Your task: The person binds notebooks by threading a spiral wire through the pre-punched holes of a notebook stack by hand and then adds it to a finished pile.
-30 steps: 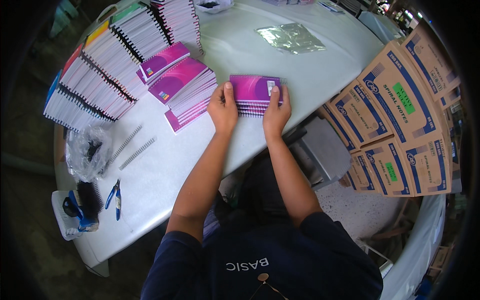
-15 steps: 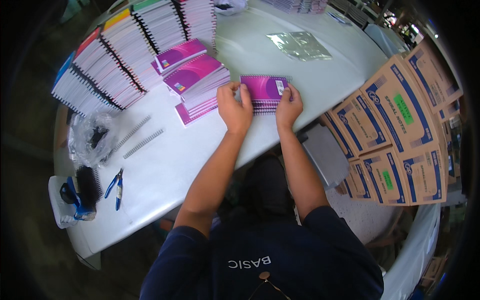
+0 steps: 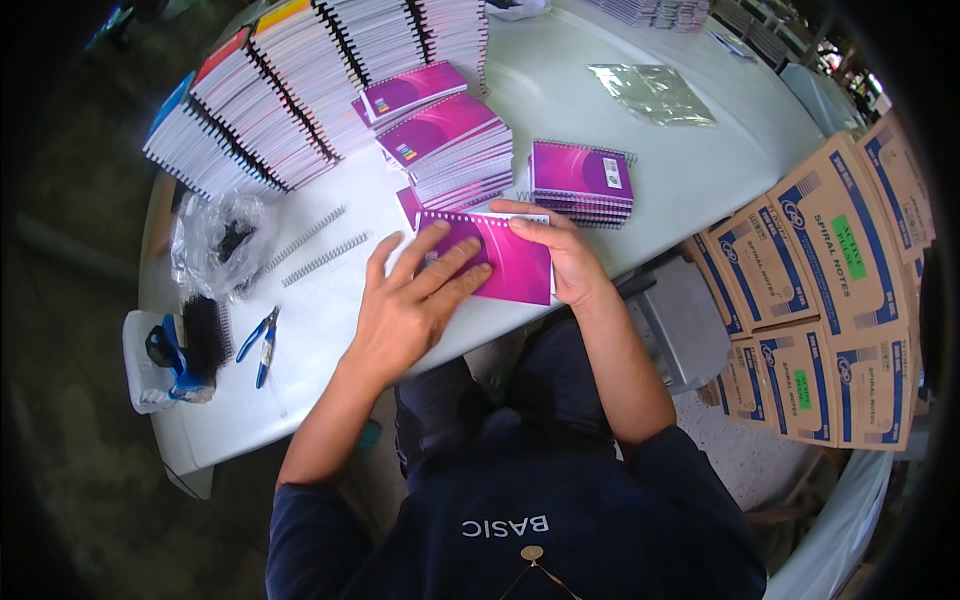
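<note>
A small purple notebook [image 3: 515,275] with a row of holes along its far edge lies between my hands, close to the table's front edge. My left hand [image 3: 408,312] rests on its cover with the fingers spread. At its right side, my right hand [image 3: 572,262] grips it, thumb on top and fingers behind the far edge. Whether wire runs through its holes I cannot tell. Just beyond my right hand stands a stack of bound purple notebooks [image 3: 580,172]. Left of that is a taller pile of purple notebooks [image 3: 450,135], partly hidden behind the held one.
Two loose wire spirals [image 3: 325,260] lie left of my hands, near blue-handled pliers [image 3: 262,345], a plastic bag [image 3: 215,240] and a white tub [image 3: 145,375]. Tall rows of spiral-bound books [image 3: 280,110] stand behind. A clear packet [image 3: 655,95] lies far right; cartons [image 3: 790,270] are stacked beyond the table's right edge.
My hands have left the bound stack at the right and come nearer to me. A separate purple notebook is now in my right hand, under my left. The view has shifted somewhat.
</note>
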A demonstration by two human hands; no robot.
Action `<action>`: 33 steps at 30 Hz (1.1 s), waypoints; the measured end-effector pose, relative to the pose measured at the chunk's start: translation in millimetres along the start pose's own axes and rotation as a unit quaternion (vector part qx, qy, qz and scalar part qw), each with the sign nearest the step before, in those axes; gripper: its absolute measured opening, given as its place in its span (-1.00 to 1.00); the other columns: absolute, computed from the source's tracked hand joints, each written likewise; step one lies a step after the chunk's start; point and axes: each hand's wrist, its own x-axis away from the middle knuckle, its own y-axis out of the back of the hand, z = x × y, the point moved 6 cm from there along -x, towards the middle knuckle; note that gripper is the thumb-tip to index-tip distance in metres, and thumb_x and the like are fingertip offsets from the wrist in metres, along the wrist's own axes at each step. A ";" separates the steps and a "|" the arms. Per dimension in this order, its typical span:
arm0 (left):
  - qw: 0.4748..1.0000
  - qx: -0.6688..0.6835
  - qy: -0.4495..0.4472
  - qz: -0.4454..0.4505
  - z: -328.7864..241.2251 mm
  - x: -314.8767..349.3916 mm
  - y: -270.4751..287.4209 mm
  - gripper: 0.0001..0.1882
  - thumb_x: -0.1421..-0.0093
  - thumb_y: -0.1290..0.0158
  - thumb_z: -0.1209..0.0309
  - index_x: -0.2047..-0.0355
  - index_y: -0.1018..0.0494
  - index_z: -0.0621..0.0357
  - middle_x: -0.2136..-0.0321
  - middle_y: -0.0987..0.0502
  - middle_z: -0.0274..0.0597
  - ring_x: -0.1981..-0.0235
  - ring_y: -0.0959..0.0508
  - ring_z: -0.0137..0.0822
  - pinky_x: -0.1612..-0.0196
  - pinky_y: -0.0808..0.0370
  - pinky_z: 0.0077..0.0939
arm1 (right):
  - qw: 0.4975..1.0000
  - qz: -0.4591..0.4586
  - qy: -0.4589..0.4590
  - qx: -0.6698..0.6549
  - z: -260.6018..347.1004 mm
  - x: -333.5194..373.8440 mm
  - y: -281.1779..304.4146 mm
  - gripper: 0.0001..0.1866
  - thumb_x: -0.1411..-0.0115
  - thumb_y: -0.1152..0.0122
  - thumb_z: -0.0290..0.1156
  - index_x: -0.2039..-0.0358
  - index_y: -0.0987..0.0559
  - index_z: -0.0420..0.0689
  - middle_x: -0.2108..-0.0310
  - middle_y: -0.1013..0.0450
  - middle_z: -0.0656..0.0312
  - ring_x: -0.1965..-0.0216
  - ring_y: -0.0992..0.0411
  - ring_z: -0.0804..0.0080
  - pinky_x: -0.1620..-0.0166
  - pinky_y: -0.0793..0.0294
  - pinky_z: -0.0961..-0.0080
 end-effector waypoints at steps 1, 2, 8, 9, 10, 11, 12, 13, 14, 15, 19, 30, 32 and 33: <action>0.998 0.010 0.061 -0.030 0.8 5.8 6.1 -0.49 -0.04 -0.09 0.49 -0.06 -0.32 0.13 0.00 -0.43 -0.06 -0.10 -0.37 -0.18 -0.15 -0.18 -0.21 | 0.998 -0.003 0.050 0.038 3.7 2.1 -4.2 -0.71 -0.22 -0.03 -0.46 0.05 -0.45 -0.27 0.15 -0.49 0.11 0.12 -0.46 0.40 0.02 -0.46 0.45; 0.980 0.093 0.156 -0.078 11.8 15.4 1.8 -0.42 -0.06 -0.07 0.52 -0.12 -0.22 0.18 -0.03 -0.37 0.00 -0.11 -0.34 -0.17 -0.14 -0.18 -0.26 | 0.992 -0.006 0.100 0.075 5.9 3.9 -7.1 -0.70 -0.19 -0.08 -0.50 0.05 -0.46 -0.27 0.16 -0.50 0.13 0.13 -0.47 0.43 0.02 -0.46 0.49; 0.707 0.559 0.428 -0.068 43.9 73.3 -84.8 -0.52 -0.12 0.16 0.71 -0.09 -0.17 0.27 0.16 -0.38 -0.18 0.09 -0.37 -0.39 -0.04 -0.28 -0.51 | 0.935 0.027 0.133 0.328 -30.4 -2.0 -19.7 -0.67 -0.12 -0.18 -0.56 0.06 -0.51 -0.22 0.15 -0.51 0.16 0.13 -0.41 0.56 0.02 -0.39 0.60; 0.740 0.520 0.425 -0.042 41.7 75.6 -86.8 -0.53 -0.10 0.15 0.72 -0.06 -0.20 0.25 0.16 -0.38 -0.17 0.08 -0.38 -0.35 -0.04 -0.28 -0.49 | 0.927 0.041 0.131 0.350 -32.2 -3.2 -19.1 -0.68 -0.12 -0.18 -0.57 0.06 -0.52 -0.21 0.15 -0.51 0.18 0.14 -0.41 0.57 0.03 -0.39 0.60; 0.769 0.480 0.422 -0.015 40.8 78.5 -87.3 -0.54 -0.07 0.15 0.73 -0.03 -0.23 0.23 0.16 -0.39 -0.15 0.07 -0.39 -0.32 -0.04 -0.29 -0.47 | 0.918 0.055 0.129 0.371 -32.7 -3.0 -15.4 -0.68 -0.13 -0.18 -0.57 0.06 -0.53 -0.20 0.15 -0.51 0.19 0.15 -0.41 0.58 0.03 -0.39 0.61; 0.902 0.285 0.323 0.022 49.7 73.1 -76.1 -0.46 0.04 0.04 0.70 -0.01 -0.29 0.11 0.09 -0.36 -0.05 0.04 -0.38 -0.11 -0.04 -0.26 -0.27 | 0.909 0.069 0.128 0.392 -33.8 -3.5 -13.3 -0.68 -0.13 -0.17 -0.57 0.06 -0.54 -0.19 0.15 -0.52 0.21 0.16 -0.41 0.59 0.04 -0.39 0.61; 0.952 0.112 0.277 0.064 62.0 66.7 -65.7 -0.47 0.11 0.00 0.66 0.05 -0.36 0.07 0.02 -0.34 -0.07 -0.03 -0.31 -0.02 -0.05 -0.20 -0.13 | 0.917 0.051 0.118 0.378 -34.8 -4.6 -7.8 -0.68 -0.13 -0.17 -0.56 0.06 -0.54 -0.20 0.16 -0.52 0.22 0.16 -0.41 0.60 0.05 -0.39 0.62; 0.954 -0.033 0.299 0.008 86.1 71.4 -56.3 -0.56 0.04 0.01 0.64 0.10 -0.41 0.03 0.11 -0.41 -0.13 0.01 -0.36 -0.05 0.02 -0.26 -0.14 | 0.925 0.037 0.106 0.362 -37.6 -6.2 -7.5 -0.69 -0.14 -0.17 -0.56 0.06 -0.54 -0.20 0.17 -0.52 0.24 0.17 -0.41 0.60 0.06 -0.40 0.63; 0.937 -0.121 0.326 -0.018 106.4 71.7 -47.6 -0.66 -0.03 -0.04 0.51 0.13 -0.44 0.04 0.13 -0.43 -0.16 0.01 -0.36 -0.07 0.03 -0.26 -0.09 | 0.932 0.018 0.095 0.349 -39.1 -6.9 -3.2 -0.69 -0.14 -0.17 -0.56 0.06 -0.54 -0.20 0.18 -0.53 0.26 0.18 -0.41 0.61 0.07 -0.40 0.63; 0.936 -0.147 0.319 0.022 127.3 81.3 -46.2 -0.74 -0.10 -0.03 0.43 0.16 -0.44 0.06 0.20 -0.44 -0.16 0.10 -0.39 -0.11 0.08 -0.30 -0.17 | 0.916 0.018 0.124 0.382 -34.6 -10.3 -8.5 -0.69 -0.15 -0.17 -0.54 0.06 -0.54 -0.20 0.20 -0.53 0.28 0.20 -0.41 0.63 0.09 -0.40 0.66; 0.884 0.226 0.409 0.025 135.9 90.4 -51.5 -0.76 -0.28 0.06 0.21 0.30 -0.41 0.14 0.49 -0.40 -0.26 0.45 -0.36 -0.38 0.33 -0.32 -0.53 | 0.917 0.004 0.126 0.379 -34.5 -16.2 -4.4 -0.69 -0.15 -0.18 -0.54 0.05 -0.54 -0.20 0.21 -0.53 0.27 0.21 -0.40 0.64 0.09 -0.40 0.67; 0.777 0.419 0.456 0.119 103.7 73.9 -55.7 -0.56 -0.34 0.18 0.08 0.50 -0.37 0.19 0.66 -0.27 -0.45 0.64 -0.19 -0.59 0.52 -0.18 -0.69 | 0.919 0.008 0.133 0.371 -36.6 -11.9 -1.6 -0.69 -0.14 -0.19 -0.54 0.06 -0.54 -0.21 0.19 -0.53 0.23 0.22 -0.41 0.62 0.11 -0.41 0.68; 0.724 0.464 0.494 0.125 104.2 70.8 -54.5 -0.56 -0.34 0.19 0.09 0.49 -0.37 0.19 0.67 -0.29 -0.46 0.66 -0.22 -0.57 0.53 -0.19 -0.70 | 0.919 0.013 0.131 0.371 -38.3 -11.9 -0.1 -0.69 -0.14 -0.20 -0.53 0.07 -0.55 -0.21 0.20 -0.53 0.22 0.23 -0.41 0.62 0.11 -0.41 0.68; 0.716 0.495 0.478 0.116 103.1 67.4 -54.0 -0.60 -0.33 0.16 0.11 0.47 -0.37 0.18 0.63 -0.32 -0.43 0.63 -0.25 -0.56 0.51 -0.21 -0.70 | 0.918 0.015 0.131 0.375 -38.1 -11.5 0.4 -0.70 -0.14 -0.20 -0.53 0.07 -0.55 -0.21 0.20 -0.53 0.22 0.23 -0.41 0.62 0.11 -0.41 0.68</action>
